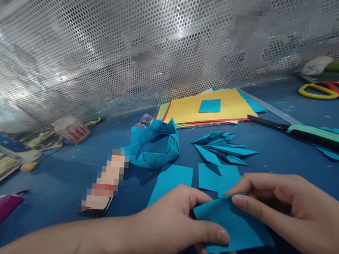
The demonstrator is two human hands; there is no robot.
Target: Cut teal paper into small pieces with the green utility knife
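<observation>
Holding the square (246,229) in both hands, on the near side of the counter (62,181). Gripping its left edge with the left hand (177,217), thumb on top, fingers beneath, seemingly to steady it. Pinching its far edge narrowly between thumb and forefinger of the right hand (286,206), likely to control that edge. Just beyond: loose sheets (175,178), handily close. Set farther toward the counter's far edge: ring (155,157), fan (223,147) and stack (185,108), perhaps to leave room. Laid with tip near the stack's right corner: cutter (315,136).
</observation>
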